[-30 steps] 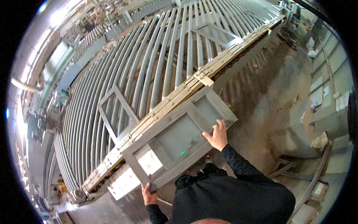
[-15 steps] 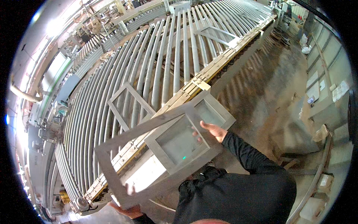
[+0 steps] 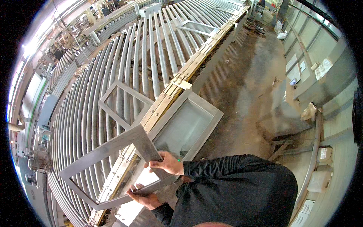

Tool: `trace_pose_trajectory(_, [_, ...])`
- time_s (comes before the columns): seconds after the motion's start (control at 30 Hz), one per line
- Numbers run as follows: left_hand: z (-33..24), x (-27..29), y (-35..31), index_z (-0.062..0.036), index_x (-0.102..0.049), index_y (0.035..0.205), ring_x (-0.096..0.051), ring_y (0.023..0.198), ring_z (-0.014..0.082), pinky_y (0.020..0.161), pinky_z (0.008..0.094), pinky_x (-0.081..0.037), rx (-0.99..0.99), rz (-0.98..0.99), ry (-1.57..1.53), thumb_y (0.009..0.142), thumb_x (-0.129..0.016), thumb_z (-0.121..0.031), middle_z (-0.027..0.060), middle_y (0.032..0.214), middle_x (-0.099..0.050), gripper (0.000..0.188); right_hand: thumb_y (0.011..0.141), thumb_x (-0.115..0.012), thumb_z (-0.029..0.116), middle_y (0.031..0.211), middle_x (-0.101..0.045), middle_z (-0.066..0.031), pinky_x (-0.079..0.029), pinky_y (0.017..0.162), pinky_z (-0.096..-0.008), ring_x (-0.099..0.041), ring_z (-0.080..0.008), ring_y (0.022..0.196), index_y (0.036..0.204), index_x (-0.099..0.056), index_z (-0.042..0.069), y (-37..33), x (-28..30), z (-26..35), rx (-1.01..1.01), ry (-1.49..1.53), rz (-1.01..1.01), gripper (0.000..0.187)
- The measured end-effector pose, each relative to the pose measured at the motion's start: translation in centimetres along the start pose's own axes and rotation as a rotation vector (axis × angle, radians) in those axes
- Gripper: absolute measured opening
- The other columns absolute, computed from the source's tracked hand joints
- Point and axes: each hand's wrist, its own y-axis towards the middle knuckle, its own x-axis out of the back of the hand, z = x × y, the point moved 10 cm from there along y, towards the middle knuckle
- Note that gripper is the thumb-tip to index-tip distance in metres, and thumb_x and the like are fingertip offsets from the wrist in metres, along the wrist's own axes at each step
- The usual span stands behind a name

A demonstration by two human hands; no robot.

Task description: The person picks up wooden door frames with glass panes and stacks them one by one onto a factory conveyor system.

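Swung leftward, the held frame (image 3: 99,154) overhangs the edge rail (image 3: 162,104), toward bare rollers (image 3: 77,125).

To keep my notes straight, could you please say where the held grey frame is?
In the head view, the held grey frame is at lower left, in both hands, appearing across the yellowish rail beside the rollers.

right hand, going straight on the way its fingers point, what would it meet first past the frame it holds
Most likely the pale rail along the rollers: the right hand points left across the opening of the frame. Depth is unclear, so it might pass above the rail.
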Motion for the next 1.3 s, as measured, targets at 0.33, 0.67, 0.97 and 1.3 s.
trace_pose_trajectory(0.33, [-15.6, 10.9, 25.2, -0.0074, -0.052, 0.145, -0.057, 0.127, 0.024, 0.105, 0.04, -0.048, -0.101, 0.07, 0.476, 0.107, -0.052, -0.044, 0.0147, 0.141, -0.059, 0.053, 0.103, -0.066, 0.037, 0.114, -0.069, -0.0116, -0.058, 0.093, -0.0347, -0.068, -0.0189, 0.106, 0.122, -0.06, 0.002, 3.3, 0.9, -4.7, -0.081, -0.551, 0.069, 0.04])
trace_pose_trajectory(0.67, [-21.8, 13.2, 55.2, -0.0035, -0.062, 0.099, -0.07, 0.072, 0.0266, 0.067, 0.0391, -0.056, 0.015, 0.167, 0.365, 0.097, -0.071, -0.024, 0.0165, 0.09, -0.073, 0.022, 0.109, -0.058, 0.026, 0.093, -0.062, -0.0037, -0.055, 0.087, -0.0347, -0.065, -0.0154, 0.087, 0.103, -0.058, 0.005, -0.5, 15.1, 2.0, 0.122, -0.652, -0.619, 0.022])
trace_pose_trajectory(0.97, [-21.9, 10.8, 64.9, 0.0003, -0.062, 0.102, -0.067, 0.067, 0.0199, 0.062, 0.0348, -0.056, 0.051, 0.089, 0.638, 0.098, -0.07, -0.017, 0.0115, 0.084, -0.069, 0.019, 0.108, -0.06, 0.026, 0.092, -0.065, -0.0038, -0.051, 0.089, -0.0298, -0.062, -0.0131, 0.088, 0.102, -0.056, 0.003, -0.5, 14.3, 3.4, 0.115, -1.007, -0.676, 0.024])
trace_pose_trajectory(1.3, [-30.6, 19.3, 73.6, 0.0082, -0.074, 0.112, -0.069, 0.107, 0.0441, 0.092, 0.0505, -0.052, -0.463, -0.152, 2.052, 0.081, -0.052, -0.091, 0.033, 0.106, -0.071, 0.106, 0.1, -0.071, 0.02, 0.085, -0.067, -0.0061, -0.052, 0.08, -0.0302, -0.065, -0.014, 0.08, 0.091, -0.06, 0.002, 1.9, 12.1, 3.4, 0.053, -1.396, -0.735, 0.023])
